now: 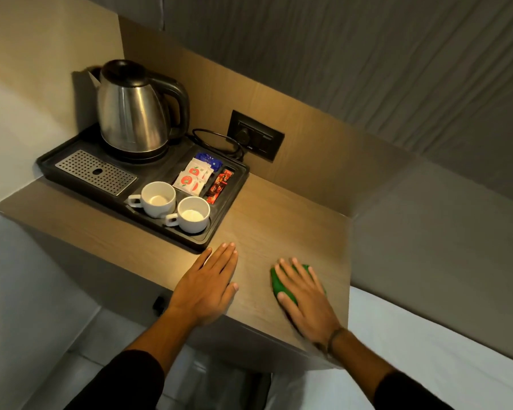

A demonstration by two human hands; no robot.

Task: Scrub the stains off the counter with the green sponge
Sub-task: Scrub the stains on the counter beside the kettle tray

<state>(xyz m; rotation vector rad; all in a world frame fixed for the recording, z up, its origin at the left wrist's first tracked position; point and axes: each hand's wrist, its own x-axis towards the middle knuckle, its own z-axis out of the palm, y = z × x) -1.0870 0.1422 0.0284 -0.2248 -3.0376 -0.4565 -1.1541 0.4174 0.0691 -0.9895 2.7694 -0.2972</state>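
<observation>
The green sponge point(279, 284) lies flat on the wooden counter point(279, 226) near its front right corner. My right hand point(304, 300) presses down on top of it with fingers spread, covering most of it. My left hand point(206, 287) rests palm down on the counter to the left of the sponge, fingers together and holding nothing, just in front of the black tray's corner. I cannot make out any stains on the wood.
A black tray point(219, 229) fills the counter's left part, carrying a steel kettle point(134, 113), two white cups point(175, 208), sachets point(196, 176) and a metal drip grid point(97, 171). A wall socket point(256, 136) with a cord sits behind. A white bed point(442, 335) adjoins on the right.
</observation>
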